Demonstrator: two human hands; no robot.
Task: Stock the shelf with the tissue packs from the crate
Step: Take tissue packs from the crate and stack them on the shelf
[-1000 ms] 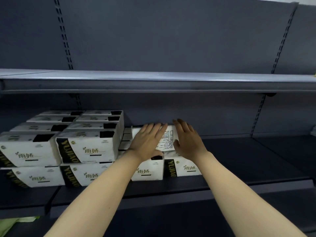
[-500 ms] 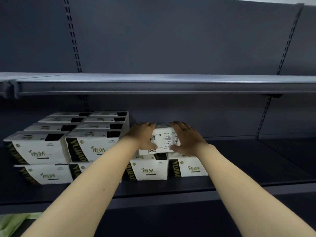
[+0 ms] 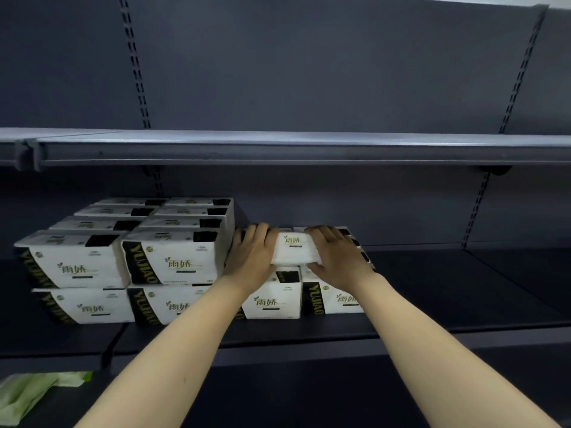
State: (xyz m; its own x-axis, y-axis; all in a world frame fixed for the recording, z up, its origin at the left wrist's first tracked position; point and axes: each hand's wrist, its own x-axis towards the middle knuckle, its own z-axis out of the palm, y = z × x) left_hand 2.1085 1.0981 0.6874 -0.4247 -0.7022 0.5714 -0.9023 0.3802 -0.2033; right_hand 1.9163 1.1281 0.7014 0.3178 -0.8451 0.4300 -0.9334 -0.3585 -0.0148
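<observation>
Both hands gripped one white plastic-wrapped tissue pack point(image 3: 295, 250) with green characters: left hand point(image 3: 251, 257) curled round its left end, right hand point(image 3: 336, 257) round its right end, fingers over the top, thumbs at the lower front edge. The pack sat on top of the single-layer packs point(image 3: 272, 299) on the dark grey metal shelf point(image 3: 432, 304). At 9 o'clock from the hands stood a two-layer block of identical packs point(image 3: 129, 261), touching the left hand. A pale green plastic bag point(image 3: 27, 396) lay at 7 o'clock, below the shelf. The upper grey shelf point(image 3: 278, 146) ran at 12 o'clock.
</observation>
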